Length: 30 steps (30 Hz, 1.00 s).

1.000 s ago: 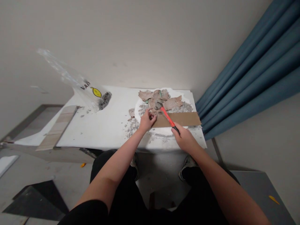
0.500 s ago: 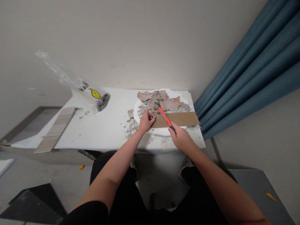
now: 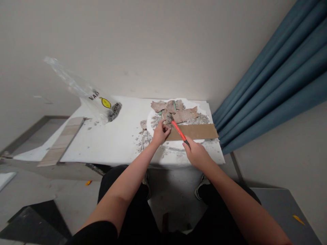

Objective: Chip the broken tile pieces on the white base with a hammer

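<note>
Gripping the hammer handle, right hand rests its head beside the pinching left hand.

Your right hand holds a hammer with a red-orange handle, black at the grip, and a grey head. The broken pieces are pinkish-brown, one edged in green, over speckled grey rubble. A plain brown cardboard strip crosses the white table. The clear plastic bag bears black lettering and a yellow mark. The curtain is blue.
</note>
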### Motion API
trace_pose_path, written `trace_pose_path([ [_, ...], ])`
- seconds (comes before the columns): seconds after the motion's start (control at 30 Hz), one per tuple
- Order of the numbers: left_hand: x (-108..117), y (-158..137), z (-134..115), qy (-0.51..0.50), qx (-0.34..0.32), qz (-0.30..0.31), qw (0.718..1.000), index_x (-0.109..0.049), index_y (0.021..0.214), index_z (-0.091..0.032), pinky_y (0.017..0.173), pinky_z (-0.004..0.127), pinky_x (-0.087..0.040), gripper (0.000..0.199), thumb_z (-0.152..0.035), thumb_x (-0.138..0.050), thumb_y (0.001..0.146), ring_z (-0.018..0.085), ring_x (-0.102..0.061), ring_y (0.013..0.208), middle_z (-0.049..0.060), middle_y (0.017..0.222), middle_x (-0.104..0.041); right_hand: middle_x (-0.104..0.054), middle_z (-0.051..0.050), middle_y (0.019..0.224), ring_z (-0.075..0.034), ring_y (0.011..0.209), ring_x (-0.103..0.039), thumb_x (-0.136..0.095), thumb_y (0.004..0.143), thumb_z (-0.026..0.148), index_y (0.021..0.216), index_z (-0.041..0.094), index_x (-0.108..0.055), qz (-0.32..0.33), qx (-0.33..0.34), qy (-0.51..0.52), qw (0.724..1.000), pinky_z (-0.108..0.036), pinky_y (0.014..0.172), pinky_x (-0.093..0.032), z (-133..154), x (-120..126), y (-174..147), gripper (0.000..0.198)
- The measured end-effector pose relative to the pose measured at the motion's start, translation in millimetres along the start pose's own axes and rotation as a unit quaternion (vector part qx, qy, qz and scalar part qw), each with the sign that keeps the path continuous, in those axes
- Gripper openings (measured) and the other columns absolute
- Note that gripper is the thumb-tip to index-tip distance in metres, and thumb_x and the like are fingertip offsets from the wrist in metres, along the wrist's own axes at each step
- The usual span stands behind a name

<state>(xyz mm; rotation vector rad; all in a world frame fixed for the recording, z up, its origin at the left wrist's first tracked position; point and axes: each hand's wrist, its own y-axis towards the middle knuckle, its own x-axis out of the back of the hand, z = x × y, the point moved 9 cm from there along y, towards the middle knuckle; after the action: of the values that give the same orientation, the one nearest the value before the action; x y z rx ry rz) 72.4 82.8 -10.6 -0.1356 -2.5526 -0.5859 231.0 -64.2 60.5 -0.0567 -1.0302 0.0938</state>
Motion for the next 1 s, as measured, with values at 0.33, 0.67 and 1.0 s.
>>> trace_pose_path([
  [0.33, 2.2, -0.2, -0.4, -0.015, 0.015, -0.011, 1.000, -0.043, 0.125, -0.022, 0.072, 0.027, -0.048, 0.049, -0.021, -0.067, 0.082, 0.012, -0.063, 0.072, -0.003, 0.080, -0.067, -0.073, -0.012, 0.098, -0.028, 0.088, -0.067, -0.036, 0.103, 0.035, 0.138, 0.019, -0.053, -0.013, 0.002, 0.000, 1.000, -0.030, 0.070, -0.039, -1.8, 2.2, 1.3, 0.042],
  [0.67, 0.1, 0.4, 0.6, -0.008, 0.015, 0.002, 1.000, -0.042, 0.125, -0.023, 0.073, 0.029, -0.048, 0.048, -0.022, -0.065, 0.083, 0.013, -0.062, 0.072, -0.004, 0.078, -0.066, -0.074, -0.013, 0.100, -0.027, 0.089, -0.067, -0.037, 0.103, 0.034, 0.134, 0.018, -0.055, 0.005, -0.006, -0.007, 1.000, -0.029, 0.069, -0.037, -5.6, -5.0, 2.0, 0.039],
  [1.0, 9.4, -3.8, -1.8, 0.051, -0.066, -0.058, 0.995, -0.043, 0.133, -0.018, 0.097, 0.043, -0.050, 0.058, -0.017, -0.059, 0.077, 0.025, -0.057, 0.114, 0.014, 0.123, -0.057, -0.074, -0.011, 0.101, -0.026, 0.088, -0.067, -0.038, 0.102, 0.032, 0.134, 0.020, -0.056, 0.030, -0.014, -0.009, 0.999, -0.029, 0.068, -0.038, -8.7, -12.9, 2.1, 0.038],
])
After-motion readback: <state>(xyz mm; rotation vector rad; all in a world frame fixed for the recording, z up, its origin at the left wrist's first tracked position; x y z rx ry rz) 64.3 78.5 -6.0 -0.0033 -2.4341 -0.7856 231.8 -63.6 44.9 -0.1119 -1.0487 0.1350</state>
